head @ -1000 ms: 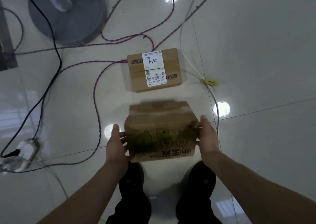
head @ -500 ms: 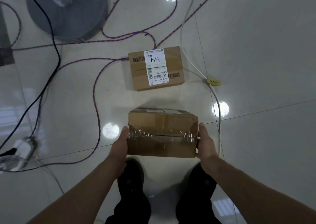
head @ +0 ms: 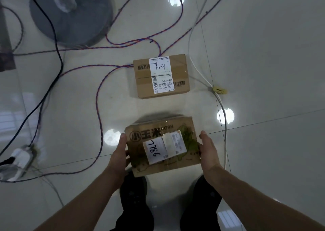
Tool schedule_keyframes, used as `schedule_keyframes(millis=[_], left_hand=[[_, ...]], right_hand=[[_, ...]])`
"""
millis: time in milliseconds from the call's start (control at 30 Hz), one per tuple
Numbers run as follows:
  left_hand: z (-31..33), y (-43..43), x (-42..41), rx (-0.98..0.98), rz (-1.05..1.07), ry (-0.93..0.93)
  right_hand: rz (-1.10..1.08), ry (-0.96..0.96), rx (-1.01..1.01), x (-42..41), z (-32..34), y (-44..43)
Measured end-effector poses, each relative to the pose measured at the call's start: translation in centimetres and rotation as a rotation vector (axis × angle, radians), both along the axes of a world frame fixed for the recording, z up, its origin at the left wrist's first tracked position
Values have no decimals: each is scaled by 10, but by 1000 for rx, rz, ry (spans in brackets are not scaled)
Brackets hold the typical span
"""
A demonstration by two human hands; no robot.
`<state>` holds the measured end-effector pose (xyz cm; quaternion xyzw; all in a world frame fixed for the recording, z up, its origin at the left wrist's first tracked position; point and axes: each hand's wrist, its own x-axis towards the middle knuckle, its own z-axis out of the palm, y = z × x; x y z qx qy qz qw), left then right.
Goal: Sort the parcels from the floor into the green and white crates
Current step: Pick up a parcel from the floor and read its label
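Two grasps: left hand (head: 119,153) and right hand (head: 209,151) clasp the short ends of the corn parcel (head: 158,162), long axis crosswise between them.

Indoor workroom, makeshift: glossy tiled floor (head: 263,54); round grey stand base (head: 73,14) beyond labelled parcel (head: 161,75); loose cables (head: 61,67), power strip (head: 19,158) left of it.

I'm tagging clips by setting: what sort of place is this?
Likely an indoor workroom set up for parcel sorting: glossy tiled floor, loose cables trailing across it, an A34 parcel lying there, and a corn-printed parcel held between left hand and right hand.
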<state>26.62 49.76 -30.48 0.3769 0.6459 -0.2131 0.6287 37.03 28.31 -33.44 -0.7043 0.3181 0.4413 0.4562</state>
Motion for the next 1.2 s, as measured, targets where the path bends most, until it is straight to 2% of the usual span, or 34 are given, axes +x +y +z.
schedule_keyframes(millis=[133,300,467,633,800,933,1200], left_hand=[[-10,-5,-1,-40,-39,-14],[-1,-12,3,67,38,-36],[47,1,0,179,75,-24],[126,14,14,242,112,-66],[217,13,46,319,119,-135],[293,-7,79,293,41,-252],[423,-102,159,134,-299,-463]], right_hand=[[152,35,49,4,-8,7],[269,14,80,10,1,15],[409,-49,128,27,54,40],[455,-148,204,56,128,63],[375,-282,252,93,221,66],[267,-388,217,117,301,44],[-124,-538,77,144,441,-97]])
